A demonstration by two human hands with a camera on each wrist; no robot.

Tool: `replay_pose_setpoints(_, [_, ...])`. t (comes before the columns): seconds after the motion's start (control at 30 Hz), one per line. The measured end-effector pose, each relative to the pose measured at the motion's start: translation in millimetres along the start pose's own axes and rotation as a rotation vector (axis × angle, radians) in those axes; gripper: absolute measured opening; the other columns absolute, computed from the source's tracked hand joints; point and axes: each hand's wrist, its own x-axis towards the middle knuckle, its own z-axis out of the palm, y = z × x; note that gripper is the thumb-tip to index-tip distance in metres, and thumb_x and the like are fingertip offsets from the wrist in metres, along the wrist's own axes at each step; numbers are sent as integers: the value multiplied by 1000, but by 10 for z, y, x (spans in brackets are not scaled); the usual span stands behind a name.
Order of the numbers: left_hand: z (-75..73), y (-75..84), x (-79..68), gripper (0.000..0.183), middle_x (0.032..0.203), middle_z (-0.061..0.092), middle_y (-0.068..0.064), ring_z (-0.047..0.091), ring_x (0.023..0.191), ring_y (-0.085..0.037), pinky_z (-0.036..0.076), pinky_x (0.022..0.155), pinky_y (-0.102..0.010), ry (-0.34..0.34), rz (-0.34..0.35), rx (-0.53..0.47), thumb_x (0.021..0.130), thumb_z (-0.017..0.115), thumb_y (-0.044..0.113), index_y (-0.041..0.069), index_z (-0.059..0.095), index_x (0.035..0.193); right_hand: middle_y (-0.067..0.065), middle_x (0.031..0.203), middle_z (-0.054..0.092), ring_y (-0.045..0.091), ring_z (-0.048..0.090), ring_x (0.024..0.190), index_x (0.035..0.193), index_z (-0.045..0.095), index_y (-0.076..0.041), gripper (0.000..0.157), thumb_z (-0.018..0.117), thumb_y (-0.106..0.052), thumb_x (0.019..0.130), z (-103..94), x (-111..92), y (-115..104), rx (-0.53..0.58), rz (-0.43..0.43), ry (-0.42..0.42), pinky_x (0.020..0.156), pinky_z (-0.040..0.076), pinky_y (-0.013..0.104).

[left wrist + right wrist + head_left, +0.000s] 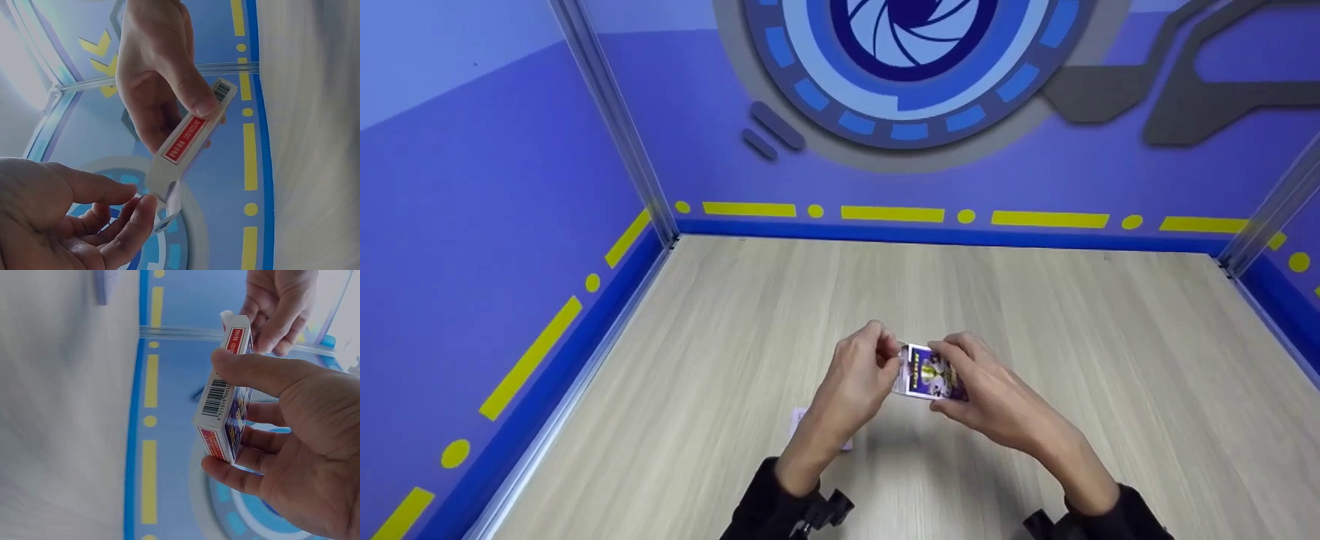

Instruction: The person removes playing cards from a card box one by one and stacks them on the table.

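A small white playing-card box (934,373) with a purple printed face is held above the table. My right hand (994,394) grips it by its sides, thumb along the narrow barcoded edge (216,398) in the right wrist view. At the box's other end, my left hand (859,371) pinches an end flap (171,208) between thumb and finger. That flap stands away from the box end in the left wrist view. Whether anything is inside the box cannot be seen.
On the wooden table (720,360), a pale pinkish flat item (798,417) lies partly hidden under my left wrist. Blue-purple panels (885,187) with yellow marks wall the table at the back and both sides.
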Motion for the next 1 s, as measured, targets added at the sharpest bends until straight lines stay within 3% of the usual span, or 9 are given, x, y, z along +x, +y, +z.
replay_pose_setpoints(0.3, [-45, 16, -19, 16, 89, 60, 1, 58, 82, -12, 51, 70, -24, -50, -61, -80, 93, 72, -1, 7, 58, 93, 6, 134, 50, 16, 54, 112, 143, 55, -5, 71, 89, -18, 82, -82, -33, -100, -33, -9, 35, 86, 57, 36])
replay_pose_setpoints(0.57, [-33, -45, 7, 21, 88, 58, 1, 55, 80, -12, 47, 65, -23, -145, -136, -108, 91, 75, 2, 7, 55, 94, 7, 131, 52, 18, 54, 113, 140, 57, -5, 70, 91, -16, 79, -45, -22, -80, -76, -57, 56, 88, 56, 37])
replay_pose_setpoints(0.77, [27, -101, 22, 26, 83, 58, 3, 53, 73, -10, 43, 61, -22, -125, -158, -99, 88, 79, 2, 9, 54, 91, 7, 128, 53, 18, 54, 113, 137, 58, -6, 70, 93, -17, 77, -10, -30, -52, -118, -100, 79, 89, 55, 37])
replay_pose_setpoints(1.0, [16, -120, 46, 24, 85, 62, 0, 58, 74, -12, 50, 61, -24, -150, -201, -141, 90, 77, 1, 8, 54, 95, 6, 127, 54, 18, 55, 112, 136, 58, -7, 70, 93, -19, 77, 2, -22, 2, -119, -94, 69, 90, 55, 38])
